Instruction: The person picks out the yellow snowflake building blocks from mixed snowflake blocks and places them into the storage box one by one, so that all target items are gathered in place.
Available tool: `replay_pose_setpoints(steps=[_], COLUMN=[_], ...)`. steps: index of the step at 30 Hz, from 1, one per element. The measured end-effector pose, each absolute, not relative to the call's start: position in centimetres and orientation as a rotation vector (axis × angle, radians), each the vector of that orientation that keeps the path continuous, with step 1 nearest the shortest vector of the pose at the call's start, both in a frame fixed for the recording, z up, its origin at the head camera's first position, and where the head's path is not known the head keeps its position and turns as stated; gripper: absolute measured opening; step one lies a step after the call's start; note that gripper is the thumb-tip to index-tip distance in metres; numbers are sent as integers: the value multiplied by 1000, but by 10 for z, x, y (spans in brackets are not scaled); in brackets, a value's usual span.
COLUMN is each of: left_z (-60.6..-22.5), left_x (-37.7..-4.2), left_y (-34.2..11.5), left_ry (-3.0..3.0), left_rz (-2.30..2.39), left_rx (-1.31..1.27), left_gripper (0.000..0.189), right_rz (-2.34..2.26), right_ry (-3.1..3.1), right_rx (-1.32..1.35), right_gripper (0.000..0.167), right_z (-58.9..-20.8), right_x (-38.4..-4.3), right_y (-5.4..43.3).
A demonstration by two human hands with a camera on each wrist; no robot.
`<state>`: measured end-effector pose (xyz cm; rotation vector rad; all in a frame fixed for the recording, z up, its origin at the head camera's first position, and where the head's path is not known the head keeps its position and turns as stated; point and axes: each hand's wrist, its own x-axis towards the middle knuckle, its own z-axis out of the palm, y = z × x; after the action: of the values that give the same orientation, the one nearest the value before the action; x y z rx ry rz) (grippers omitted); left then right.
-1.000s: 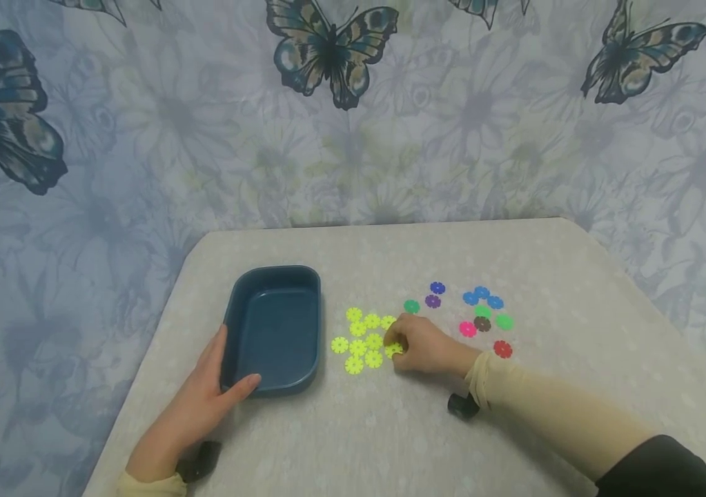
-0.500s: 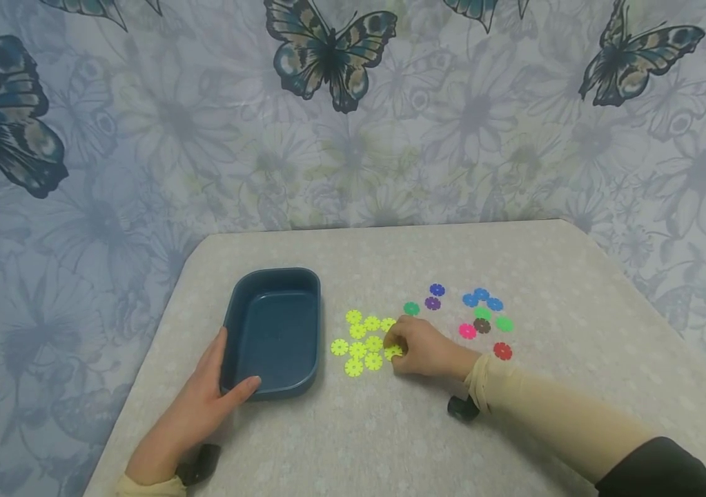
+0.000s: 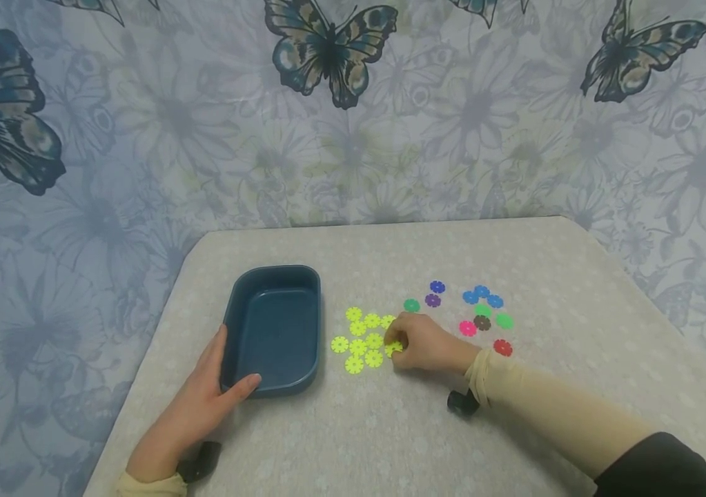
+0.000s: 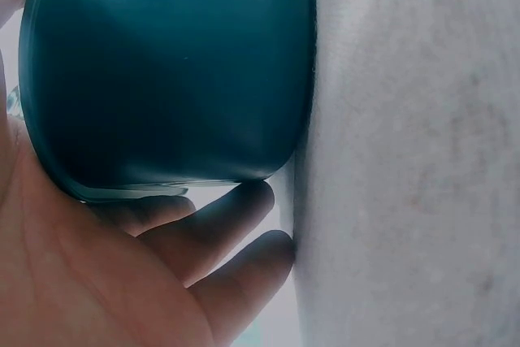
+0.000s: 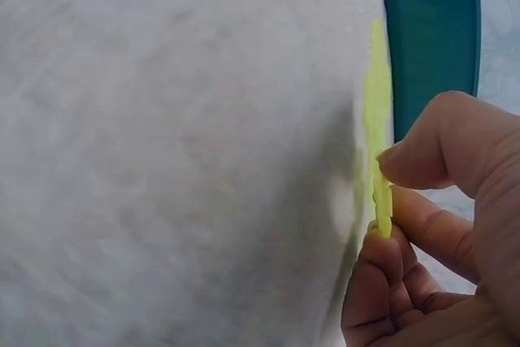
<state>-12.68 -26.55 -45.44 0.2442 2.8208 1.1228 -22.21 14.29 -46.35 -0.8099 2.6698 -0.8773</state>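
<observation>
On the left of the table, my left hand (image 3: 194,407) grips the corner of a deep blue-green rectangular dish (image 3: 272,338). Its thumb lies over the near rim, and the fingers are against the outer wall, as the left wrist view also shows. My right hand (image 3: 430,348) pinches a thin yellow notched disc (image 5: 383,201) between thumb and fingers, at the right edge of a flat cluster of several yellow discs (image 3: 357,346). In the right wrist view this disc appears edge-on, close over the table. The dish holds nothing.
Right of the yellow cluster lie loose discs: green (image 3: 411,305), indigo (image 3: 437,286), purple (image 3: 432,300), several blue (image 3: 481,291), light green (image 3: 504,321), brown (image 3: 482,322), pink (image 3: 467,328) and red (image 3: 502,347). A butterfly-patterned wall (image 3: 353,159) stands behind the table (image 3: 353,442).
</observation>
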Motion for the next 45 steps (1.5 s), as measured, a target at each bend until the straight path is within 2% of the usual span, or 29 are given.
replay_pose_setpoints(steps=[13, 23, 29, 40, 45], left_z=[-453, -455, -455, -450, -455], left_x=[-126, -127, -127, -125, -123], left_y=[-264, -264, -265, -269, -266], left_ry=[2825, 2849, 2846, 2851, 2846], left_rz=[1117, 1080, 1087, 1077, 1091], left_rx=[243, 224, 231, 203, 200], left_gripper=[110, 111, 111, 111, 113], right_rz=[-1002, -1089, -1060, -1105, -1113], right_ry=[2614, 2637, 2653, 2547, 2532], right_rx=[-803, -840, -876, -1013, -1036], right_gripper=[30, 26, 27, 28, 27], right_z=[-420, -379, -369, -340, -348], right_x=[-237, -250, -260, -288, -299], right_y=[143, 142, 130, 9, -45])
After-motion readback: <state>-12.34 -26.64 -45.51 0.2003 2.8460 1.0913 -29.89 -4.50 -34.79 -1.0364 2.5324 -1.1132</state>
